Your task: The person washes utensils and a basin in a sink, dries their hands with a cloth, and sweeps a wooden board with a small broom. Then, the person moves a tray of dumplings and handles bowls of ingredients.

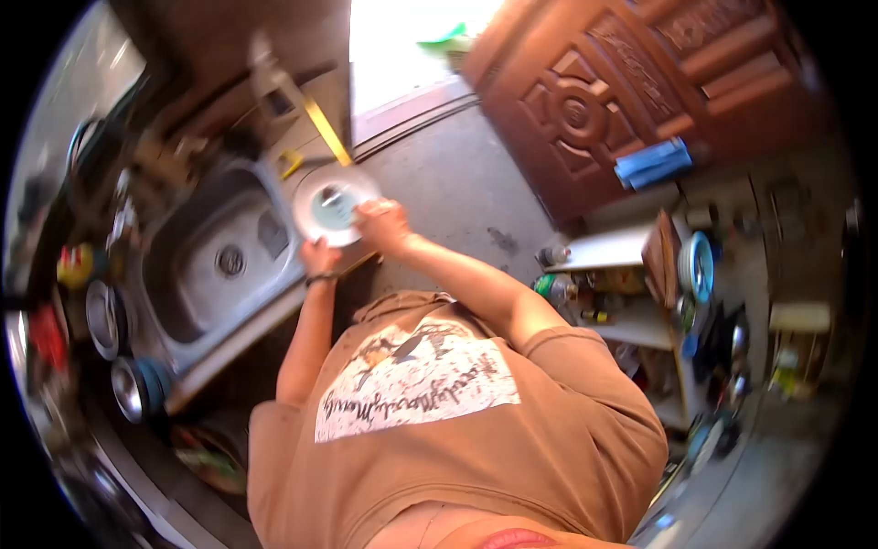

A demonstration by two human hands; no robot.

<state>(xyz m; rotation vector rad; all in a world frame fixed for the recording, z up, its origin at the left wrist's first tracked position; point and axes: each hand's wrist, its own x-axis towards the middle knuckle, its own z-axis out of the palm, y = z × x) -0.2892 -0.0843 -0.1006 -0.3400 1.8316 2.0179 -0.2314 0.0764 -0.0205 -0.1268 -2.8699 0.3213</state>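
A white round plate or shallow dish (319, 220) with a pale blue middle is at the counter's end, right of the sink, blurred by motion. A small dark and light spot shows near its centre; I cannot make out what it is. My right hand (384, 226) is closed on the dish's right rim. At the near rim, my left hand (320, 258) is closed on the edge, with a dark band round its wrist. Just left of both hands lies the metal sink (197, 316), with its drain showing and a grey patch on its right wall.
Pots or bowls (139, 389) stand at the sink's near left. A yellow strip (326, 133) leans beyond the dish. On the right are a carved wooden door (585, 101) with a blue cloth (653, 163), and a white shelf (608, 252) holding bottles and dishes.
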